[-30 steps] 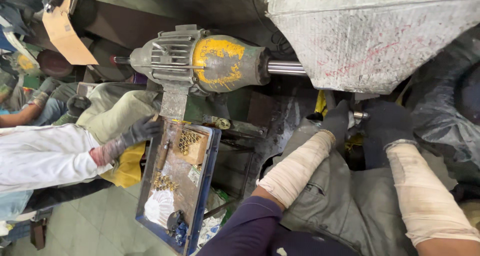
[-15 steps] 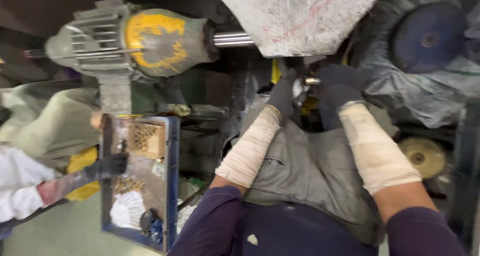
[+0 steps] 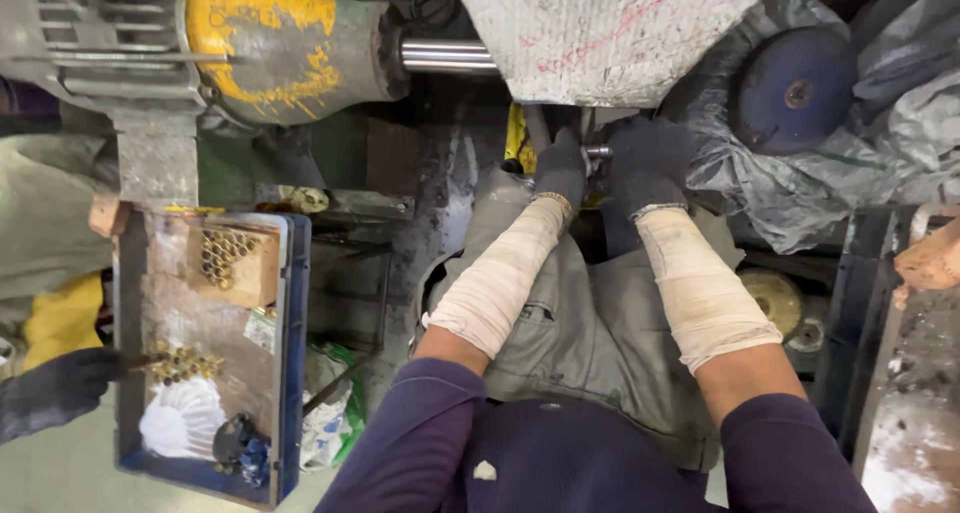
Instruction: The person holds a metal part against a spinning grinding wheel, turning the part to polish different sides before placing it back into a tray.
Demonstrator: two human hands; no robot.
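Both my hands wear dark gloves, with pale wrappings over the forearms. My left hand (image 3: 562, 169) and my right hand (image 3: 648, 161) are closed together on a small shiny metal part (image 3: 597, 153), held just under a large grey guard (image 3: 610, 33) of a grinding machine. A steel shaft (image 3: 448, 56) runs from the guard to the yellow and grey motor housing (image 3: 285, 43) at the upper left. Most of the metal part is hidden by my fingers.
A blue tray (image 3: 290, 303) at the left holds small brass pieces, a wooden block and white cloth. A co-worker's dark-gloved hand (image 3: 55, 388) touches the tray's left side. A dark blue wheel (image 3: 795, 93) wrapped in plastic sits at the upper right.
The view has shifted closer and to the right. My hands stay closed at the same spot under the guard. The co-worker's hand has moved lower along the tray.
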